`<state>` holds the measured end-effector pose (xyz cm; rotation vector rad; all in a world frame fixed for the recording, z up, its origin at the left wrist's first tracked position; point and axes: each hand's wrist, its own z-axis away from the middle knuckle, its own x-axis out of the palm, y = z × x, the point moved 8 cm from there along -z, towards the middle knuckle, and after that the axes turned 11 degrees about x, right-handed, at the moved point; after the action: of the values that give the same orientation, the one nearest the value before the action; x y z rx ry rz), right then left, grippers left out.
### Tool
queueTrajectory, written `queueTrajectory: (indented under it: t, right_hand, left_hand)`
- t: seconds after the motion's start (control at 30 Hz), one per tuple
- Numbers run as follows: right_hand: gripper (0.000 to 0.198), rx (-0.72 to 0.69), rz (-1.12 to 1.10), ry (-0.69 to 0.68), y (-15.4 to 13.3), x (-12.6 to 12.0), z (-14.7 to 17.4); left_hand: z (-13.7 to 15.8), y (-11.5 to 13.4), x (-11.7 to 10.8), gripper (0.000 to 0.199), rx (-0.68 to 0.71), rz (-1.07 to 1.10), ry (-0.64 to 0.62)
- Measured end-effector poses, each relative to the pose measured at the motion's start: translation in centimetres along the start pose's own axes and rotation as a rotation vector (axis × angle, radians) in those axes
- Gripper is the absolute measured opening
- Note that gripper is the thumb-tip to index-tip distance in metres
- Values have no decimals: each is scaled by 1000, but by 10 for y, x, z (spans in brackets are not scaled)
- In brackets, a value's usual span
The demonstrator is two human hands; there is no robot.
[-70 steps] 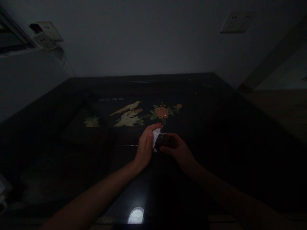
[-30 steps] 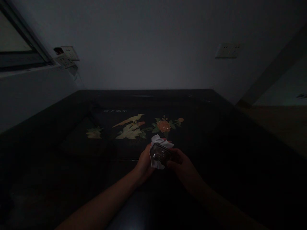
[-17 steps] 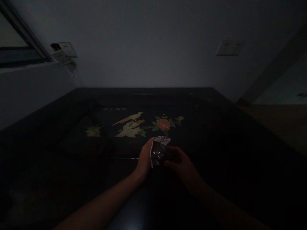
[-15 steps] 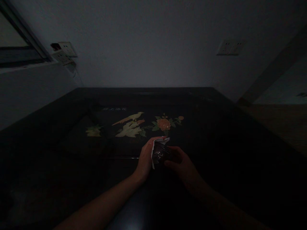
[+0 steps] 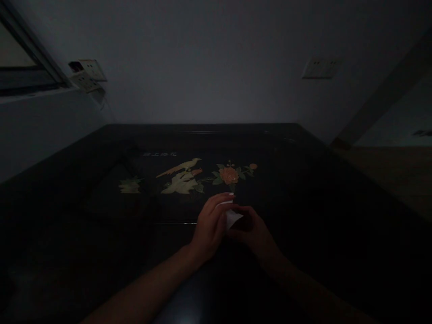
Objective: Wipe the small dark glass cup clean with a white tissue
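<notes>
In the dim head view, my left hand (image 5: 209,227) is closed around a white tissue (image 5: 233,219), its fingers bent over the top. A pale corner of the tissue sticks out toward my right hand (image 5: 258,234). My right hand's thumb and fingers are curved around the right side of a small dark, glossy, rounded object. That object is now almost wholly hidden by the tissue, the fingers and the gloom, so its kind cannot be made out. Both hands are close together over the near part of a black table (image 5: 290,189).
A bird picture (image 5: 182,175) and an orange flower picture (image 5: 229,175) decorate the tabletop beyond my hands. Behind it rises a pale wall (image 5: 202,67) with a right socket plate (image 5: 322,68) and left sockets (image 5: 88,76). Wooden floor (image 5: 388,171) shows at right.
My left hand has turned and closed over the front of the dark glossy object, bringing the tissue across it. The object, visible before, is now mostly covered. My right hand has barely moved.
</notes>
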<state>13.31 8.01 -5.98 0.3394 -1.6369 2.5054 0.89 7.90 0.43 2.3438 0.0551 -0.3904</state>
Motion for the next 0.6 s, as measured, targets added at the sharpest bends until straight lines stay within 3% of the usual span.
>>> queueTrajectory:
  t: [0.3,0.6]
  right_hand:
    - [52,6,47,16,-3,-1,4]
    - [50,44,-29,-2,0,1,2]
  left_hand:
    - [-3,5,0,34,8,-23,-24]
    - [2,-21,-5,42,-302,278,195]
